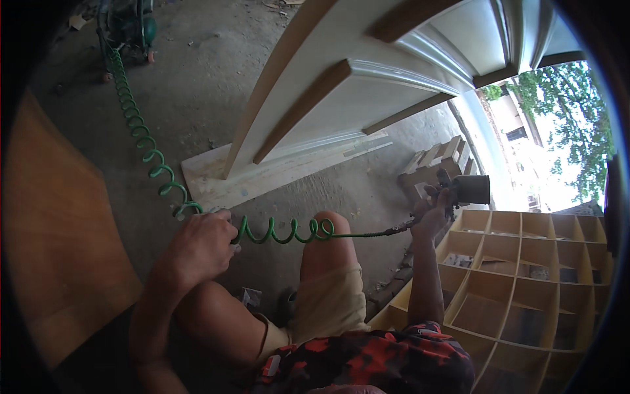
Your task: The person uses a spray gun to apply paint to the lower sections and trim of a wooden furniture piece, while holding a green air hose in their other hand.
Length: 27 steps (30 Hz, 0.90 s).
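Note:
My left hand (205,244) is closed around a green coiled air hose (262,230), gripping it partway along its length. From there the hose runs right, straightens, and joins the spray gun (449,197) at its handle. My right hand (431,213) is wrapped round that gun and holds it out to the right, with its metal cup (473,189) pointing away from me. In front of me stands a large pale shelving piece (315,111) with white faces and brown edges, its foot on a paint-spotted board (213,184).
The hose's other end leads to a green wheeled compressor (134,33) at the far left. An orange-brown wooden panel (65,230) rises at my left. Wooden blocks (436,164) are stacked beyond my right hand. A gridded wooden rack (518,276) fills the lower right.

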{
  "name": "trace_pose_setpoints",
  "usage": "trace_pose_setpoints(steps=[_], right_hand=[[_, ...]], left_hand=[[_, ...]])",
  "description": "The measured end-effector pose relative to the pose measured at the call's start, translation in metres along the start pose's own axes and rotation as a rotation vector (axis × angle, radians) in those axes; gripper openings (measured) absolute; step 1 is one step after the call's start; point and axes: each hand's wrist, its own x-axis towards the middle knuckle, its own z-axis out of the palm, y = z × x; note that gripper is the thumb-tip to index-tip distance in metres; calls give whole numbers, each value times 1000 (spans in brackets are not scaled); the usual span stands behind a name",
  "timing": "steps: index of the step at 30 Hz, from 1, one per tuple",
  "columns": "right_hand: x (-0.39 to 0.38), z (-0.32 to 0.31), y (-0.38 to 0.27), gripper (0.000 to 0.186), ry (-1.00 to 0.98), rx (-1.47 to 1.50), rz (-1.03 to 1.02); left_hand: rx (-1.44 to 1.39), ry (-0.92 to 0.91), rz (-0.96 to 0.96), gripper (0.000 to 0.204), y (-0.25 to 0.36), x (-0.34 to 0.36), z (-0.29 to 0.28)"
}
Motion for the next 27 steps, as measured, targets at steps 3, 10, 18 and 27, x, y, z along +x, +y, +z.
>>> trace_pose_setpoints(steps=[3, 10, 18, 27], right_hand=[[-9, 14, -4, 31, 8, 15, -15], [-10, 0, 12, 20, -199, -51, -181], [9, -60, 26, 30, -231, -411, -363], [-17, -52, -7, 30, -375, -99, -63]], left_hand=[[79, -38, -79, 23, 27, -13, -7], [163, -138, -167, 26, 76, -20, 16], [224, -149, -141, 23, 114, -6, 54], [166, -155, -257, 25, 135, 21, 64]])
